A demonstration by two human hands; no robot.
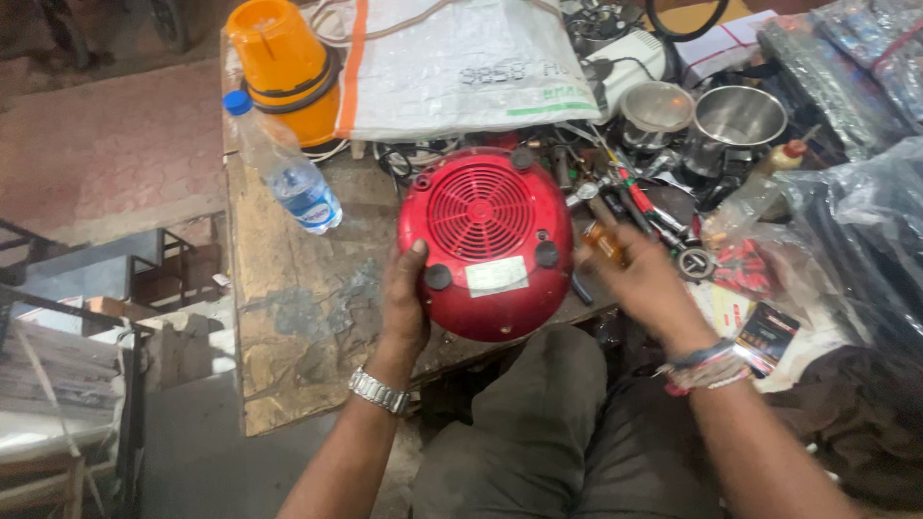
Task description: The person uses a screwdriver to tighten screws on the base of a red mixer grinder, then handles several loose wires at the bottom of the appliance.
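Observation:
A round red appliance base (486,240) lies upside down at the front edge of a worn wooden workbench (288,308), showing a vent grille, black rubber feet and a pale label. My left hand (404,303) grips its left rim, thumb on the underside. My right hand (639,274), blurred by motion, sits just right of the base and holds a screwdriver with an amber handle (606,240). A metal watch is on my left wrist and bands on my right.
A plastic water bottle (288,168) lies at the bench's left, an orange jar (284,67) and a white sack (461,62) behind. Steel jars (735,120), loose tools (635,197) and plastic bags (856,221) crowd the right. My knees are below the bench edge.

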